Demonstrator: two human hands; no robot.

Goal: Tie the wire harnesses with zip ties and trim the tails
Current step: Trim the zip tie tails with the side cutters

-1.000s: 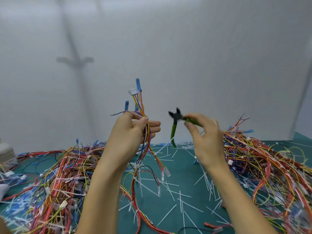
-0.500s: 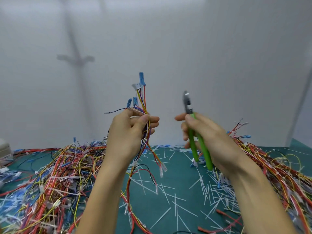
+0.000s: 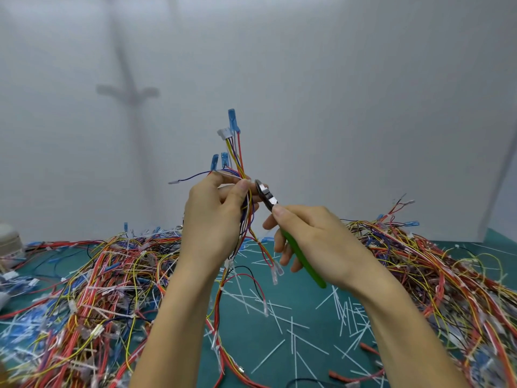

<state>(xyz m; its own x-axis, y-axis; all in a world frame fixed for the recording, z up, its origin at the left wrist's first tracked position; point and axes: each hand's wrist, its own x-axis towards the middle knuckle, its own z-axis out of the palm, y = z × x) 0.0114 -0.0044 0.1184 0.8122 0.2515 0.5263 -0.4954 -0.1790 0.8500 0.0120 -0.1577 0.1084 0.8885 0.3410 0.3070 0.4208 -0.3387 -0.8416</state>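
My left hand [image 3: 215, 217] grips a wire harness [image 3: 237, 158] of red, yellow and purple wires, held upright above the table. Blue and white connectors stick out above my fingers, and the rest of the harness hangs down to the mat. My right hand [image 3: 313, 239] holds green-handled cutters [image 3: 302, 256]. Their metal jaws [image 3: 264, 191] point up and left, right against the wires at my left thumb. I cannot make out a zip tie tail at the jaws.
A big tangle of coloured harnesses [image 3: 92, 298] covers the left of the green mat [image 3: 251, 337], and another pile [image 3: 436, 275] lies on the right. Several cut white zip-tie tails [image 3: 344, 312] are strewn between them. A white wall stands close behind.
My right hand has swung the cutters from upright and apart over to the left, bringing the jaws to the harness. My left hand kept the harness raised.
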